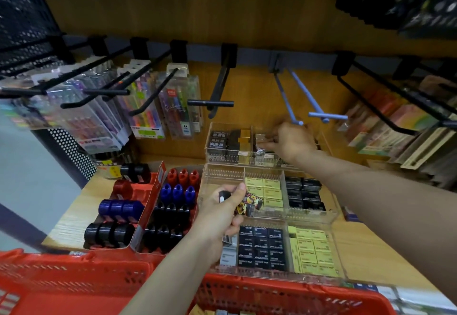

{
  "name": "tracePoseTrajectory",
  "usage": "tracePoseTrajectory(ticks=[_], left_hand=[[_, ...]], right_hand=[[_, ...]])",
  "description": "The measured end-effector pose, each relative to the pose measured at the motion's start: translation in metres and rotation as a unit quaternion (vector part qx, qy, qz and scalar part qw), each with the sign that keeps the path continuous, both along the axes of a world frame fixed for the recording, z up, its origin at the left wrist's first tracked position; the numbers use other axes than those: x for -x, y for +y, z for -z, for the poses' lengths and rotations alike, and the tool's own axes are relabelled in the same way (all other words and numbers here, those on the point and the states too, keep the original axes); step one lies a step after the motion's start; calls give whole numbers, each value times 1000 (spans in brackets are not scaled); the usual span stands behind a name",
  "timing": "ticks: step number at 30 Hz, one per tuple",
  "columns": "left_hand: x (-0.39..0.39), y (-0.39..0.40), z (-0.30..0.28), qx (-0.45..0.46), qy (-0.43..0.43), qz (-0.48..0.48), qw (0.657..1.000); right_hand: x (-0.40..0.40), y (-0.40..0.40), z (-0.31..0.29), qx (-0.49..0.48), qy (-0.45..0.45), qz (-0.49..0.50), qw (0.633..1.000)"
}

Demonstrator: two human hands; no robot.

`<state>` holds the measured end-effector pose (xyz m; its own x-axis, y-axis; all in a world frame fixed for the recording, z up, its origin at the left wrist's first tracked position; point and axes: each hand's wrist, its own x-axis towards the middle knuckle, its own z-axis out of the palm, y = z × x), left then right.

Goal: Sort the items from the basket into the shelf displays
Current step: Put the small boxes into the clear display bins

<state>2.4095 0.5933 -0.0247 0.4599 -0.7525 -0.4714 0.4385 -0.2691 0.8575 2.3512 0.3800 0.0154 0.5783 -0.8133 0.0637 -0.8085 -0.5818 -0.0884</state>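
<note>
A red plastic basket (pixel 74 280) fills the bottom of the view. Above it, my left hand (pixel 220 213) grips a small stack of boxed items, one black and one with a colourful red and yellow print (pixel 249 203), over the clear acrylic display (pixel 331 218). My right hand (pixel 289 141) reaches to the upper clear tray (pixel 212 151) at the back and pinches a small wrapped item (pixel 261 150) in its middle compartment. The lower compartments hold rows of yellow boxes (pixel 269 188) and dark boxes (pixel 305 193).
A red cardboard display (pixel 158 178) at left holds black, blue and red sharpeners. Black hooks (pixel 210 103) and blue hooks (pixel 326 116) jut out above the trays, close over my right hand. Pen packs (pixel 146 106) hang at left; notebooks (pixel 395 126) stand at right.
</note>
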Motion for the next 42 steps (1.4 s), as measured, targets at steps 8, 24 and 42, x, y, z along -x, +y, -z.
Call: tracePoseTrajectory(ticks=[8,24,42], left_hand=[[2,-5,1,4,4,-16,1000],[30,-33,-34,43,-57,45,996],[43,-76,-34,30,-113,-3,993]], right_hand=[[-7,-4,-6,7,34,30,999],[99,75,-2,-457,-437,-32,774],[127,44,-19,-442,-474,50,760]])
